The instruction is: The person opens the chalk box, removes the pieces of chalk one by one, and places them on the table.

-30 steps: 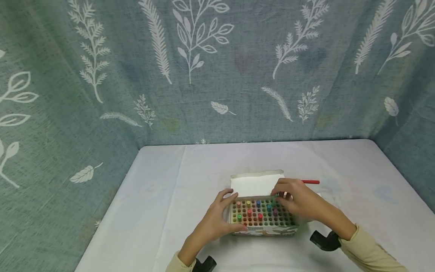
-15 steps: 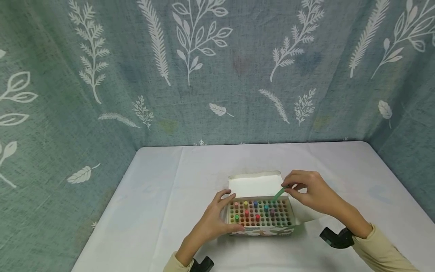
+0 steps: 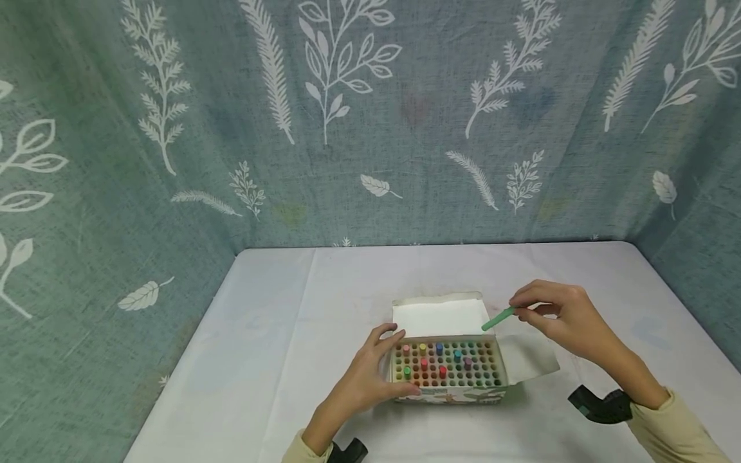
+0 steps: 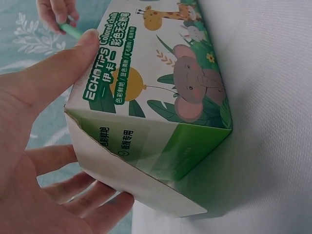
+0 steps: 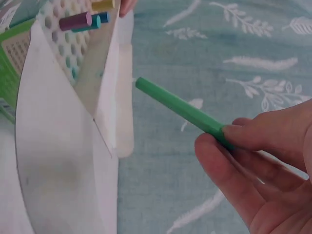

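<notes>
Your right hand (image 3: 564, 318) has lifted the green chalk (image 3: 498, 319) clear of the box (image 3: 446, 366) and pinches it aloft; your left hand (image 3: 370, 376) still grips the box.

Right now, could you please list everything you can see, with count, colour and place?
Chalk box: one, white and green with animal print, open on the table.
Chalks in box: about eight, mixed colours, upright in the holes.
Green chalk: one, held in the air right of the box flap.
Table: one, white cloth.
Backdrop: one, teal with white leaf print, behind and at both sides.
Wrist cameras: two, black, at the wrists.
Left hand: holds the box's left end.
Right hand: pinches the green chalk.
</notes>
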`<state>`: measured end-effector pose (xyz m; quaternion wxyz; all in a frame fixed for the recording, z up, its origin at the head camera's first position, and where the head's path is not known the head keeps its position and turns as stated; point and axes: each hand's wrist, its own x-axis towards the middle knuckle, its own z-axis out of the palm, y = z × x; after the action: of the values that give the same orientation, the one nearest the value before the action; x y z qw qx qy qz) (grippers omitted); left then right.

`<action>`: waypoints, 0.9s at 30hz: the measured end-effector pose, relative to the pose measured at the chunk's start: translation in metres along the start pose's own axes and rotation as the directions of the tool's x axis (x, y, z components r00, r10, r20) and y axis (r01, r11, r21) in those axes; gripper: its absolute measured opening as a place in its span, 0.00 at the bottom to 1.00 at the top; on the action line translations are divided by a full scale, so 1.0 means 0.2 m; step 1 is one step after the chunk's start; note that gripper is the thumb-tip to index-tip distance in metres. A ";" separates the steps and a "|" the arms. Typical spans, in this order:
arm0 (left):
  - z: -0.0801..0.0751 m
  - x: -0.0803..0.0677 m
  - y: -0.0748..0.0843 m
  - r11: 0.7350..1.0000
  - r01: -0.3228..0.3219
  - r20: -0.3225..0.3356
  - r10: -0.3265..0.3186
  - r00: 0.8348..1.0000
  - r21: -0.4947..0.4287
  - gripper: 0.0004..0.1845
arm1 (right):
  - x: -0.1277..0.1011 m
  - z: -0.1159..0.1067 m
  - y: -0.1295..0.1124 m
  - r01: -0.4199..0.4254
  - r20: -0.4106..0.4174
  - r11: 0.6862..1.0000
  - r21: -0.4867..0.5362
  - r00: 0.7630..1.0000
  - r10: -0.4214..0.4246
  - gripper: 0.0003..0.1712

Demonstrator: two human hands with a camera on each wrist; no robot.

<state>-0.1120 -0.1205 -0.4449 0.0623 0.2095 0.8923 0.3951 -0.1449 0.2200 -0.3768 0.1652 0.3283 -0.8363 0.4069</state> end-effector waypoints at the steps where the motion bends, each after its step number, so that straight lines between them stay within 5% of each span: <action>1: 0.00 0.00 0.00 1.000 0.002 0.000 -0.002 1.000 0.001 0.51 | 0.00 -0.01 0.01 -0.017 -0.006 1.000 -0.005 1.000 0.017 0.18; 16: -0.01 0.01 0.00 1.000 0.004 0.006 -0.004 1.000 0.009 0.51 | -0.08 -0.06 0.11 -0.211 -0.032 0.976 0.045 0.977 0.213 0.14; 27: 0.00 0.01 -0.02 1.000 -0.017 0.000 0.017 1.000 0.010 0.51 | -0.18 -0.06 0.16 -0.373 -0.057 0.927 0.034 0.925 0.375 0.08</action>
<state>-0.1140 -0.1221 -0.4473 0.0578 0.2175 0.8923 0.3912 -0.1405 0.2600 -0.4073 0.1068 0.1519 -0.8734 0.4502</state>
